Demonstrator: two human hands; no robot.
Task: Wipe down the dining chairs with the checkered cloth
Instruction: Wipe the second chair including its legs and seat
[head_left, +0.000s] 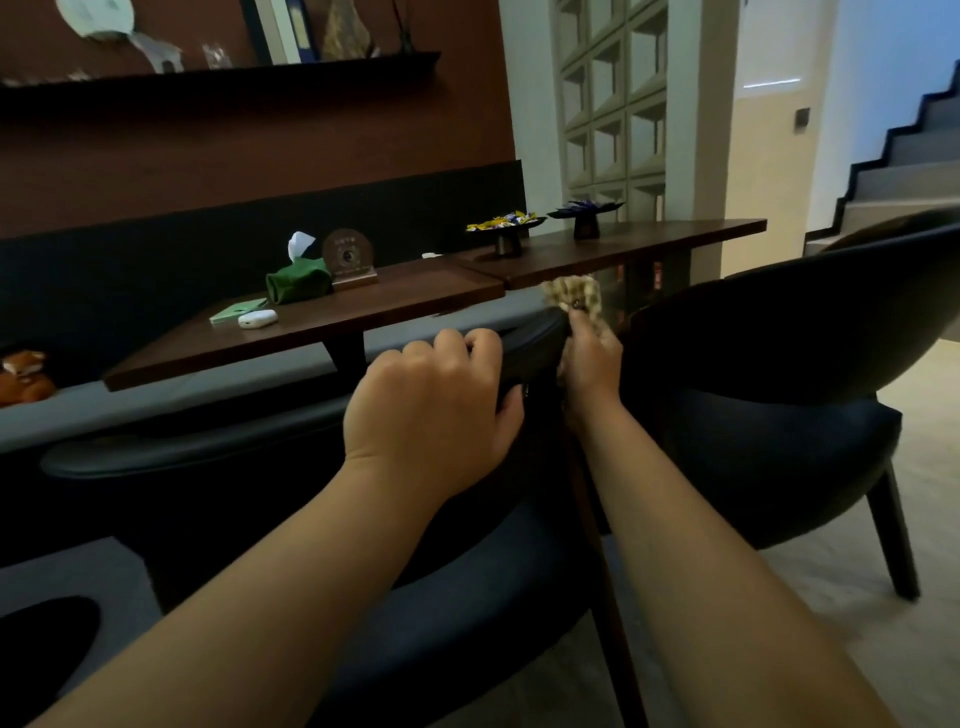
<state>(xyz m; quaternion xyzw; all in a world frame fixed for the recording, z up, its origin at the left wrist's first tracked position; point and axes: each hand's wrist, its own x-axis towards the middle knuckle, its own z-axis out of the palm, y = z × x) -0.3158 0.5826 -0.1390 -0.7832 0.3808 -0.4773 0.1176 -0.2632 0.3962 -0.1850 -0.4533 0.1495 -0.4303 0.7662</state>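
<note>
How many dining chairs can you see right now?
2. The near chair is in front of the person, its backrest top gripped by the left hand. The second chair stands to the right. Others may be out of view.

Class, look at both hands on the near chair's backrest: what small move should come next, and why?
Probably draw the checkered cloth along the top rail of the near chair toward the left hand. The right hand holds the cloth at the rail's right end, the left hand grips the rail to steady it, and the rest of the rail lies leftward.
</note>
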